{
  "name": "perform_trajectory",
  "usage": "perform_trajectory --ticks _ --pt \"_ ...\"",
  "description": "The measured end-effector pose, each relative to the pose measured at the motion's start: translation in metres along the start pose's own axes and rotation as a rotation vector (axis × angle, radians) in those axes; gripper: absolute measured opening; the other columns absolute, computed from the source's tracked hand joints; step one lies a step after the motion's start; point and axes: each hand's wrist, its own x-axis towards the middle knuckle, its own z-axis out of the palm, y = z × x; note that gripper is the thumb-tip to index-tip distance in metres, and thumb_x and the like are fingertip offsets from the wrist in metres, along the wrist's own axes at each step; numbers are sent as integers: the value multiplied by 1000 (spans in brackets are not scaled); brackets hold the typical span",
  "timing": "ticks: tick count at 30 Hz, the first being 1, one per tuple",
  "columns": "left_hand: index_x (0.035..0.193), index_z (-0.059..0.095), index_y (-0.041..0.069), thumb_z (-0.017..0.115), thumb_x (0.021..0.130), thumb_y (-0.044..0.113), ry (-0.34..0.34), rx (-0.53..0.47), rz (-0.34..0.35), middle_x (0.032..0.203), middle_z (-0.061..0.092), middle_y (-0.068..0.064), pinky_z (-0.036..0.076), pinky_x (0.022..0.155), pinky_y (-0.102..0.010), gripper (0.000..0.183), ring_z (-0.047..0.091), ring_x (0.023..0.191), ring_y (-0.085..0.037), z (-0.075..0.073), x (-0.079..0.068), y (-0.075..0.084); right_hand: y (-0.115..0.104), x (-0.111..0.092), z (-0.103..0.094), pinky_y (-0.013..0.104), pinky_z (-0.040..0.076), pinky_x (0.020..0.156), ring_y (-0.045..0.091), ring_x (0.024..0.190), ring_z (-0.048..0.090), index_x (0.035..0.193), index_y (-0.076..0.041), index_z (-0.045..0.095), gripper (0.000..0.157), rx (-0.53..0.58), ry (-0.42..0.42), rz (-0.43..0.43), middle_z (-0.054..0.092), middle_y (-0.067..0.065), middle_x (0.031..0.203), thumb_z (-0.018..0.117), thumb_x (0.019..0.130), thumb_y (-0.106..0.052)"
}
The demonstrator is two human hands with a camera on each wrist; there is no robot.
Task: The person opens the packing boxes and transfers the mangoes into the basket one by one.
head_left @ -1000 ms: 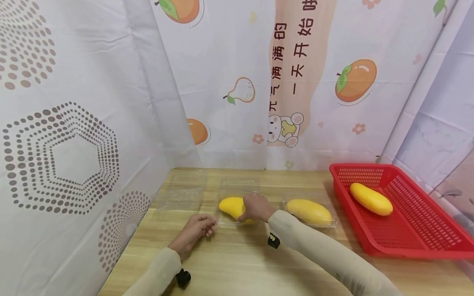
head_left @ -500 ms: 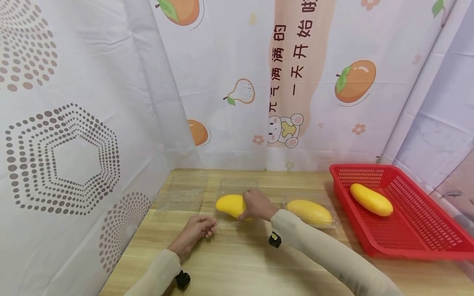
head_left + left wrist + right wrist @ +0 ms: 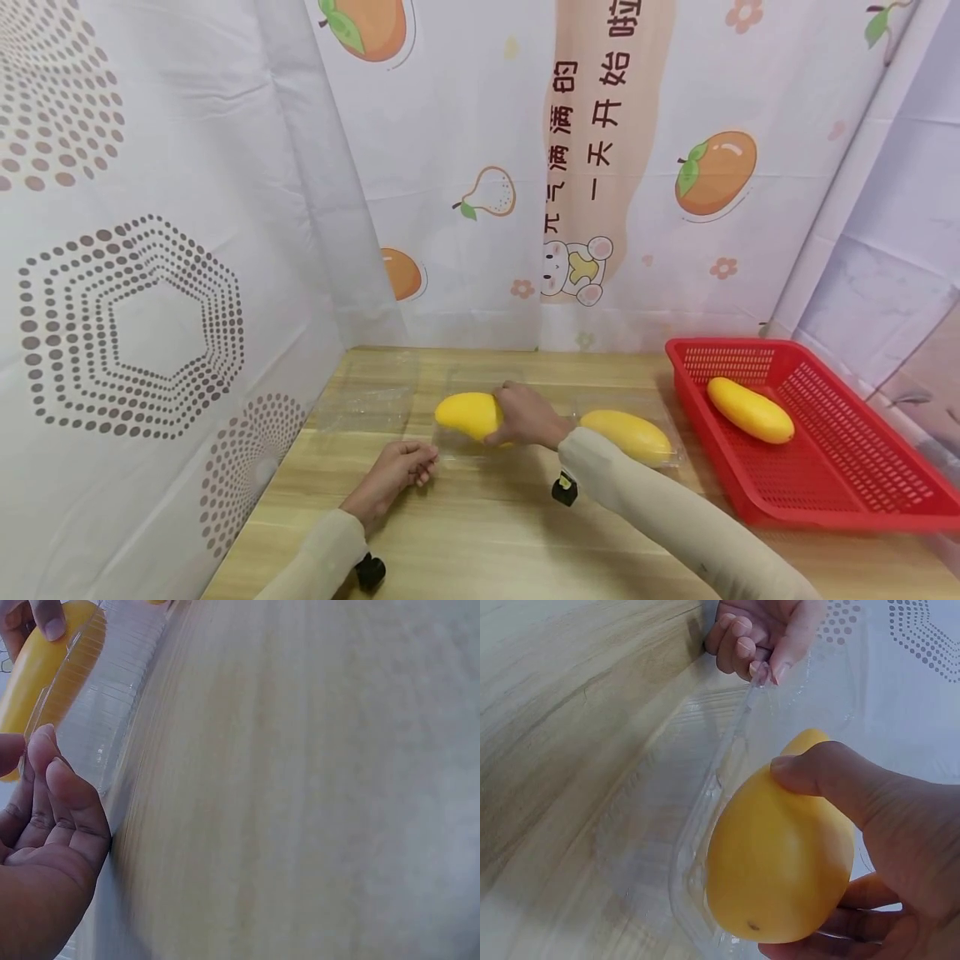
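Note:
My right hand grips a yellow mango, thumb on one side and fingers curled under the other. In the right wrist view the mango is over the opening of a clear plastic clamshell box, overlapping its rim. My left hand pinches that box's near left corner between thumb and fingertips, as the right wrist view shows. The box's lid lies folded back towards the wall.
Left of it, another clear box stands with its lid open. To the right, a second mango lies in a clear box. A red basket at the far right holds a third mango. Printed curtains enclose the table.
My right hand has shifted the gripped mango slightly left and up, with a small turn. The left hand stays at the box corner. The head view has tilted up a little.

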Motion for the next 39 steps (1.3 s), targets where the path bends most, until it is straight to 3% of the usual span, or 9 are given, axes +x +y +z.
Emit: perform_trajectory --ticks 17,39 --pt "108 66 -12 65 102 22 2 7 -1 88 68 -10 50 65 -25 34 56 72 -13 1 0 0 14 -7 -13 35 51 75 18 82 54 126 2 65 73 9 1 35 60 4 98 91 71 -38" --pt "108 66 -11 57 106 13 4 5 -9 89 67 -10 49 64 -25 26 55 73 -14 2 -1 1 26 -15 -25 36 51 75 19 84 55 126 2 65 73 34 39 68 63 7 104 92 71 -37"
